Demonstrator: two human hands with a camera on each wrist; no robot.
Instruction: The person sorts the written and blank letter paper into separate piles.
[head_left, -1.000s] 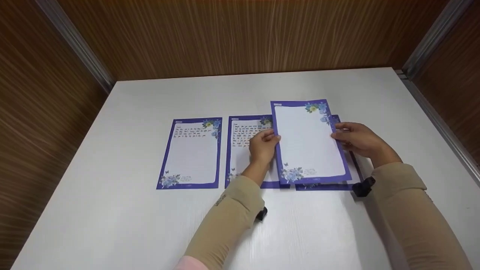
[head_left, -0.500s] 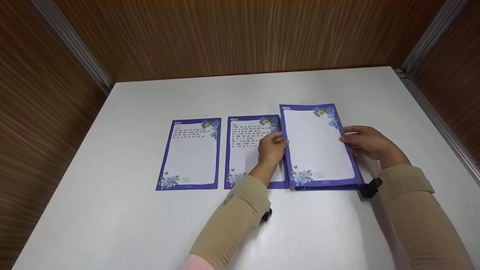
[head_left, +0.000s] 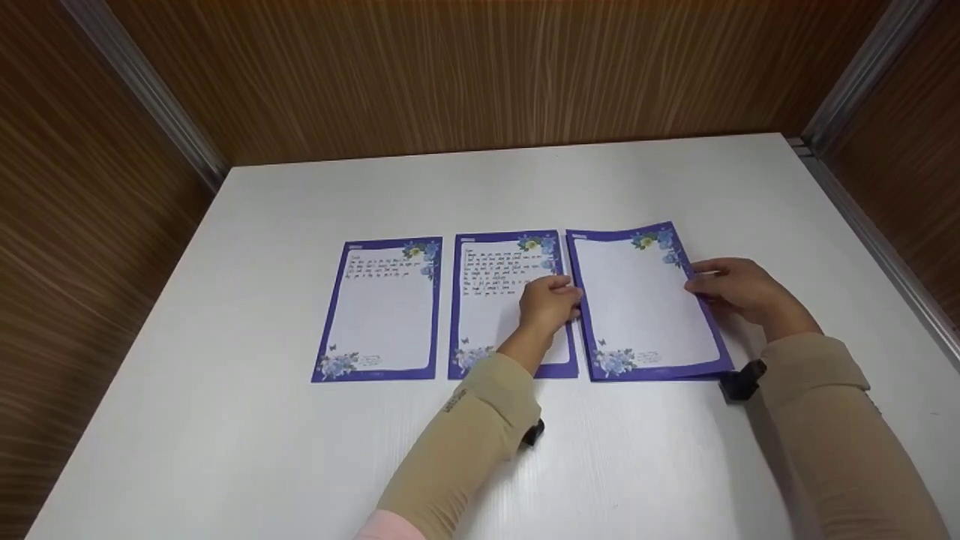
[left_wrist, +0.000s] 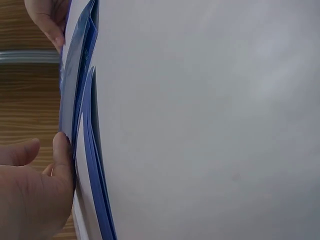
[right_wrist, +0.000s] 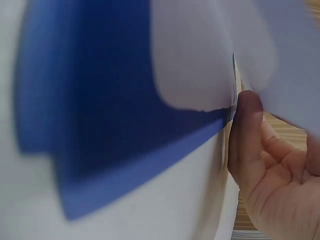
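Note:
A blank sheet of letter paper (head_left: 645, 307) with a purple floral border lies over another sheet at the right end of a row, its right side raised. My right hand (head_left: 739, 289) pinches its right edge; in the right wrist view, the fingers (right_wrist: 247, 130) are against the paper's edge. At its left edge is my left hand (head_left: 547, 304), the fingers reaching along the side. The left wrist view has the left index finger (left_wrist: 62, 150) touching the edge, with the thumb apart from it. Beneath the left hand lies the middle sheet (head_left: 502, 322), handwritten on its upper half.
To the left lies another handwritten sheet (head_left: 382, 315) with the same border, a narrow gap from the middle one. All rest on a white table (head_left: 225, 450). Wood-grain panels (head_left: 480, 75) enclose its back and sides. A black device (head_left: 741, 382) sits at the right wrist.
Both hands have brought the blank sheet rightward and down onto the right-hand sheet. Its left side now lies low, and the left thumb has come off the paper.

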